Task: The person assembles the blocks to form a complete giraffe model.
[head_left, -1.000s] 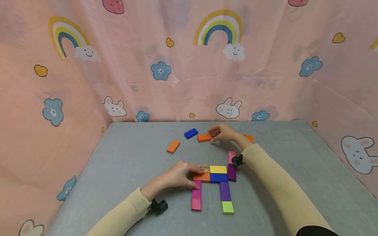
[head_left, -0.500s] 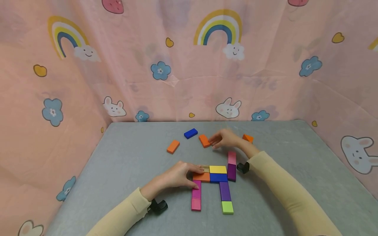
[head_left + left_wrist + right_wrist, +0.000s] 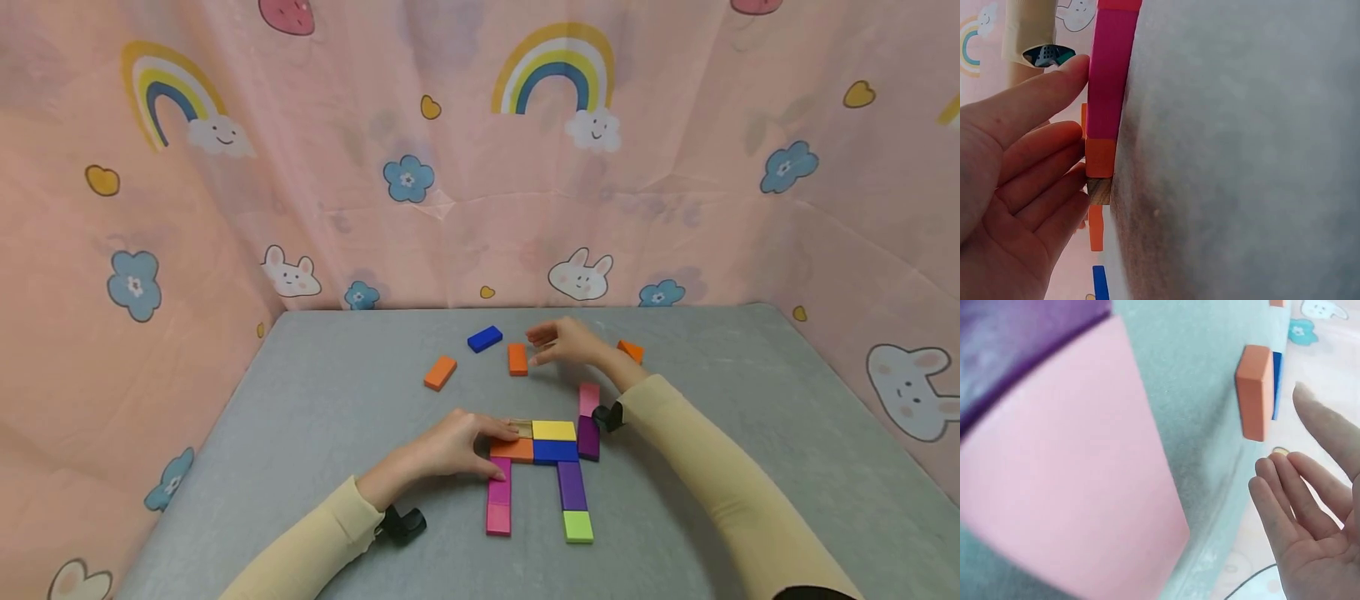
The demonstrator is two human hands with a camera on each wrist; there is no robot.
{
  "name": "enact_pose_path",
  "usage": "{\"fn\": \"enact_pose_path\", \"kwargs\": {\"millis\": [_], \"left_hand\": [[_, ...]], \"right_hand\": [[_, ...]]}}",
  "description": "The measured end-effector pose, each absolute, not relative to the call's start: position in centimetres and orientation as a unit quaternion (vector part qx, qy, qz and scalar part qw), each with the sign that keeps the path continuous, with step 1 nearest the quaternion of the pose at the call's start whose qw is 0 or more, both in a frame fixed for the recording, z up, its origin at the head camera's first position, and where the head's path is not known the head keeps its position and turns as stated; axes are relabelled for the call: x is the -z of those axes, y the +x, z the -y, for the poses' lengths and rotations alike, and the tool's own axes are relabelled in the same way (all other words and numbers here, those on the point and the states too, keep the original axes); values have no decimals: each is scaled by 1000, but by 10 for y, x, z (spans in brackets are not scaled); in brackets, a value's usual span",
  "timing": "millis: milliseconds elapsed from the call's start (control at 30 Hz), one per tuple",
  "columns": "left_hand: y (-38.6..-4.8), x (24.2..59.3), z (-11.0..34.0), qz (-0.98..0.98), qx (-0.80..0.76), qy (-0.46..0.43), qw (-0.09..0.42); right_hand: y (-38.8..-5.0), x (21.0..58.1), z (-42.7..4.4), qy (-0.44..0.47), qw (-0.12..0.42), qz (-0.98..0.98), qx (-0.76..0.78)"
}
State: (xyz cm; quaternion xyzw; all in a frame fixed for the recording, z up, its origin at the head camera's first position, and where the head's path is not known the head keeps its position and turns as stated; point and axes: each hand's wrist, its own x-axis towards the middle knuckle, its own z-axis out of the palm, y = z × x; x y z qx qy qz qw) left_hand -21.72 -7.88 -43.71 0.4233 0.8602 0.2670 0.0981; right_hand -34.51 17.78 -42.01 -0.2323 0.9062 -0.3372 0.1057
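Note:
My left hand [image 3: 448, 447] rests its fingertips on the natural wood block [image 3: 524, 429] and the orange block [image 3: 513, 451], its thumb on the magenta block [image 3: 499, 470]. In the left wrist view the fingers look fairly straight. Yellow [image 3: 553, 431] and blue [image 3: 556, 452] blocks adjoin these. My right hand [image 3: 567, 341] hovers just right of a loose orange block [image 3: 517, 359], fingers relaxed and holding nothing. The right wrist view shows a gap between this hand and the orange block [image 3: 1254, 394].
Loose blue [image 3: 485, 338] and orange [image 3: 440, 373] blocks lie at the back left. An orange triangular-looking piece [image 3: 631, 351] is partly behind the right forearm. Pink [image 3: 589, 399] and dark purple [image 3: 588, 438] blocks stand in line; purple [image 3: 572, 486] and lime [image 3: 578, 527] blocks lie in front.
The loose orange block has turned from lying crosswise to pointing front to back. My right hand has come away from it, moving right and then slightly back left. My left hand stays put.

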Motion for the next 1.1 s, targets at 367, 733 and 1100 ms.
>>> {"fn": "enact_pose_path", "kwargs": {"millis": [367,733,1100], "left_hand": [[-219,440,79,-858,-271,425,102],[-219,438,78,-860,-270,421,101],[-219,438,78,-860,-268,421,102]], "right_hand": [[-352,424,-165,-235,135,-918,289],[-356,429,-159,-241,123,-926,262],[-358,431,-161,-248,110,-922,274]]}}
